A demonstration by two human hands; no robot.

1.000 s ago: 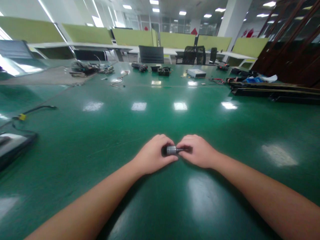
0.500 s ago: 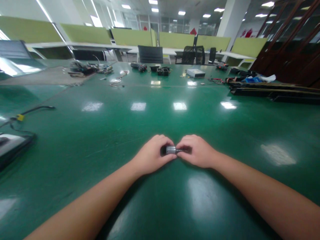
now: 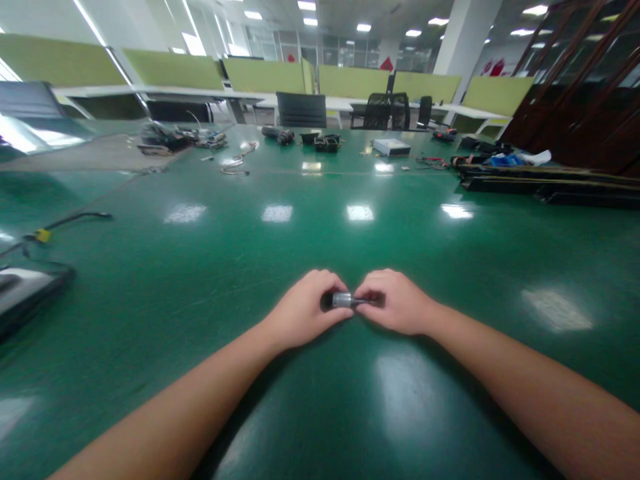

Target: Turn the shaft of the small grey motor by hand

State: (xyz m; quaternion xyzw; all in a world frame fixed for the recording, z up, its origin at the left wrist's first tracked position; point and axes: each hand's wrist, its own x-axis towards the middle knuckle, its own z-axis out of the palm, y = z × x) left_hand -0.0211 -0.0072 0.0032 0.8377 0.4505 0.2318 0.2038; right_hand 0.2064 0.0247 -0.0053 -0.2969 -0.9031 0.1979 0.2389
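Observation:
A small silver cylinder [image 3: 342,300] with a thin dark shaft [image 3: 361,302] lies level between my hands, just above or on the green tabletop [image 3: 320,247]; I cannot tell if it touches. It resembles a small motor. The thumb and fingers of my left hand [image 3: 311,307] are closed around the cylinder's body, hiding part of its dark left end. My right hand [image 3: 400,303] pinches the shaft on the other side, between thumb and fingertips. The shaft's far end is in the shade of my right palm.
At the left edge sits a grey-and-black device [image 3: 30,293] with a black cable [image 3: 83,215]. Along the far side are tangled parts [image 3: 173,139], black components [image 3: 326,142] and a silver box [image 3: 391,146]. Long dark strips [image 3: 550,183] are stacked at the right.
The fingertips of my right hand have shifted very slightly to the right along the shaft. My left hand and the cylinder look unmoved.

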